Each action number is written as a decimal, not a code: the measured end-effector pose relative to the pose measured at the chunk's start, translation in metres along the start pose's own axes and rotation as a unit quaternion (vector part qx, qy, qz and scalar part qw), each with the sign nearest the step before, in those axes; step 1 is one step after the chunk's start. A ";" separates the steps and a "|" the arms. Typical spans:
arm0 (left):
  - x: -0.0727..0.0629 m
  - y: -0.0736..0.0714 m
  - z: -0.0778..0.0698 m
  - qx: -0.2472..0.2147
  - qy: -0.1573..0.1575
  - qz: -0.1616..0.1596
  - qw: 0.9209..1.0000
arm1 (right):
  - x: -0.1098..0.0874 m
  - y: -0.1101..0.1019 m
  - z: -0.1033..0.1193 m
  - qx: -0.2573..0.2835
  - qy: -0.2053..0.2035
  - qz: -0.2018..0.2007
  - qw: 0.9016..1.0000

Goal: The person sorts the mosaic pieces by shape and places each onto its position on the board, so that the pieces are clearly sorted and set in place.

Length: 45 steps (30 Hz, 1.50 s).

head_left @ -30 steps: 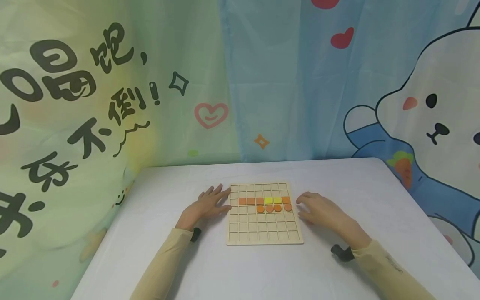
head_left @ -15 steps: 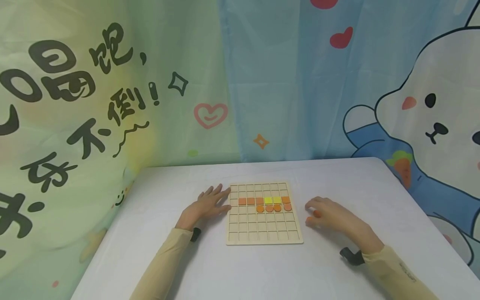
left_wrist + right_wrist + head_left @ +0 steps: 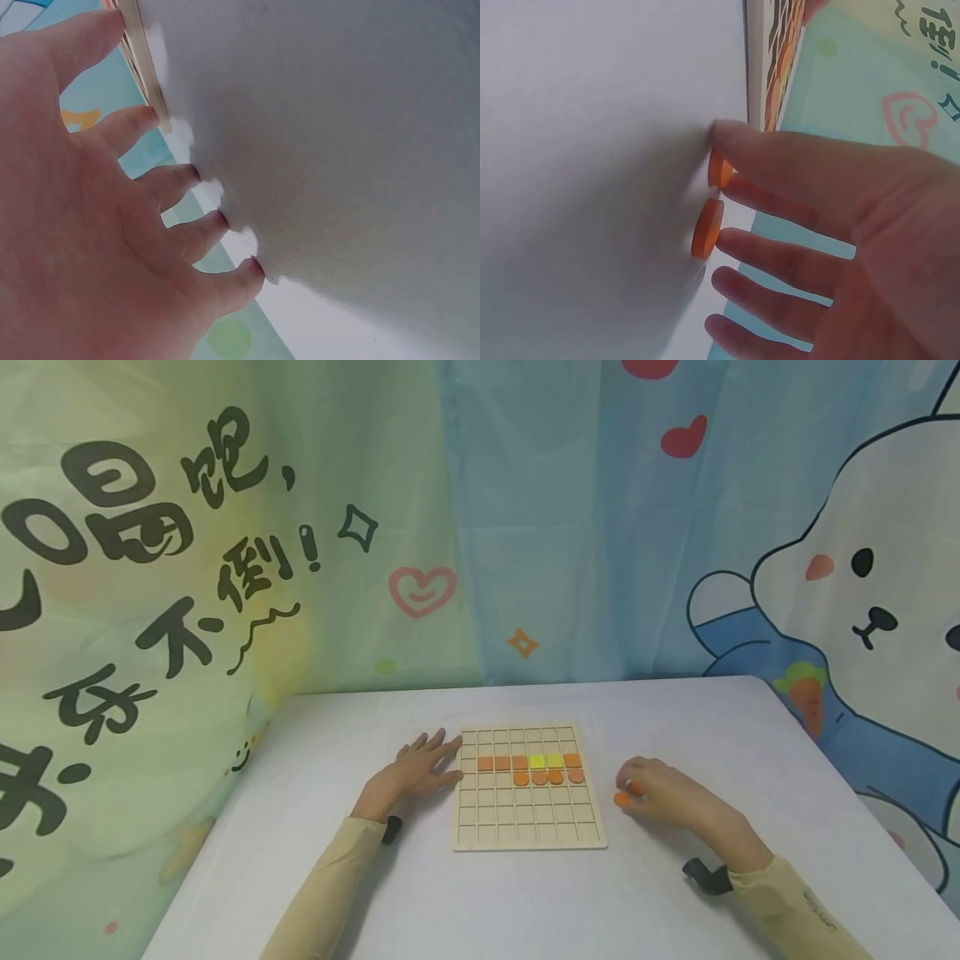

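A square wooden grid board [image 3: 528, 817] lies on the white table, with orange and yellow square tiles [image 3: 545, 761] in one row and orange and peach round discs [image 3: 539, 777] just below. Fingers spread, my left hand [image 3: 408, 774] rests at the board's left edge; in the left wrist view its thumb touches the wooden rim [image 3: 142, 56]. Right of the board, my right hand [image 3: 667, 795] has its thumb and index finger at the two sides of an orange disc [image 3: 718, 169]. A second orange disc [image 3: 708, 229] sits by the middle finger, partly hidden in the head view.
The white cloth table [image 3: 495, 902] runs back to a printed curtain [image 3: 525, 527] with a cartoon bear and lettering. Dark wrist cameras are strapped on both arms; the right one [image 3: 707, 877] hangs low beside the sleeve.
My right hand has drawn away from the board to the right, and two orange discs now show beneath it. Its fingers have closed in on one disc. The left hand stays put.
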State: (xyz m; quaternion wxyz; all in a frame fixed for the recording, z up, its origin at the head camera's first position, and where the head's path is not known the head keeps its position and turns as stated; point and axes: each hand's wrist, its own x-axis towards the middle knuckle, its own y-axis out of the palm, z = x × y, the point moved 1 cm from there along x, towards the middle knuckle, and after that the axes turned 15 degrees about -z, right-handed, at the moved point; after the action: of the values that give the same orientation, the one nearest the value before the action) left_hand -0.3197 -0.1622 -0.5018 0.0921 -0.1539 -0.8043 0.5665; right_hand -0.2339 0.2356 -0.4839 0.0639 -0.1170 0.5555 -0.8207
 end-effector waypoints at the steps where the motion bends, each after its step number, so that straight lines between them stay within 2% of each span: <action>1: 0.000 0.000 0.000 0.000 0.001 0.000 1.000 | 0.000 0.000 0.000 0.000 -0.005 -0.002 1.000; 19: 0.000 0.001 0.000 0.006 -0.008 0.001 1.000 | 0.001 0.001 -0.001 -0.003 -0.009 -0.012 1.000; 28: 0.000 0.001 0.000 0.001 -0.005 0.000 1.000 | 0.004 -0.004 -0.001 -0.016 -0.037 -0.030 0.999; 36: -0.001 -0.001 0.000 -0.002 0.001 0.003 1.000 | 0.006 -0.006 0.003 -0.010 -0.037 -0.032 0.999; 45: 0.000 -0.001 0.001 -0.003 0.001 0.004 1.000 | 0.012 -0.011 0.014 -0.006 -0.062 -0.042 0.997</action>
State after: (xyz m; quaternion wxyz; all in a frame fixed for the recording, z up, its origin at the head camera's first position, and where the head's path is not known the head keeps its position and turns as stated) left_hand -0.3197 -0.1635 -0.5009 0.0905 -0.1580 -0.8055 0.5639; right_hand -0.2418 0.2243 -0.4668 0.0630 -0.1908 0.5501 -0.8105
